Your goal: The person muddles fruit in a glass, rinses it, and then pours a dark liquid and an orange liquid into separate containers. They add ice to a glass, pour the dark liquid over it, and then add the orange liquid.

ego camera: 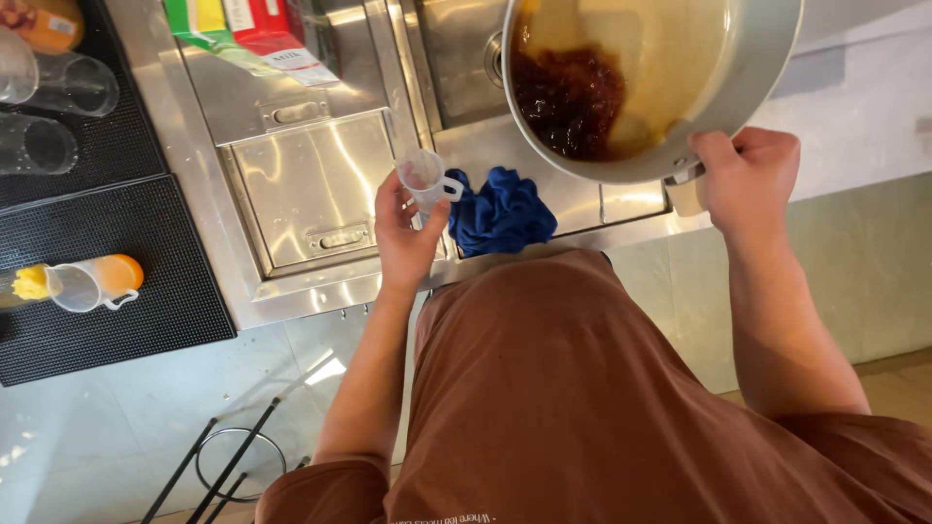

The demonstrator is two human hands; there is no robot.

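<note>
Stainless-steel counter [291,184] and sink lay below me; my left hand [406,233] gripped a small clear measuring cup [424,179] beside the blue cloth [500,213], my right hand [743,175] clenched the tilted pot [757,68]'s handle.

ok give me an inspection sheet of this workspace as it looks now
surface: stainless steel counter with lidded hatches and a sink
job's things: small clear plastic measuring cup; large round metal pot, tilted, holding dark brown syrupy contents
clutter: crumpled blue cloth; black rubber mats with clear cups and a cup lying on its side with orange contents; red and green cartons
grippers: left hand grips the measuring cup; right hand grips the pot's handle
cables: nothing seen
surroundings: black wire stand on pale tiled floor; the person's brown shirt
</note>
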